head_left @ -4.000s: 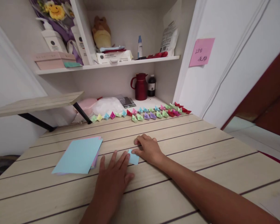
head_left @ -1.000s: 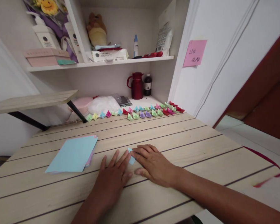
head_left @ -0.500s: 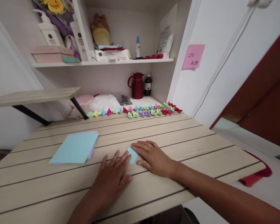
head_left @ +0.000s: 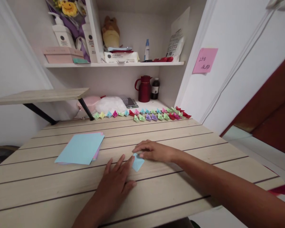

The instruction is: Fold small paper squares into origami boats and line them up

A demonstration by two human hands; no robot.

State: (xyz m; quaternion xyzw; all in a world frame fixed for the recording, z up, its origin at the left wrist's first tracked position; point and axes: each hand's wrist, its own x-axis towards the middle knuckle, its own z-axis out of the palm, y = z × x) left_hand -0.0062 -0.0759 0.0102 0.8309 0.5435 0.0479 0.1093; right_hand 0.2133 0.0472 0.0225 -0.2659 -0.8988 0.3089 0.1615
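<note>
A small folded piece of light blue paper lies on the wooden table, one corner toward me. Flat on the tabletop, fingers spread, my left hand rests its index fingertip on the paper's left edge. From the right, my right hand bends its fingers over the far corner, with thumb and fingertips close together on it; that corner is partly hidden. To the left is a stack of square paper, light blue on top and pink and purple below.
Several small folded paper boats in many colours line the table's back edge. A raised wooden shelf on black legs stands at the left. Behind are a red jug, a dark bottle and a white plastic bag.
My right hand has gone from lying flat to bent fingers at the paper's far corner. More of the blue paper shows. The left hand stays flat. The whole view has shifted slightly.
</note>
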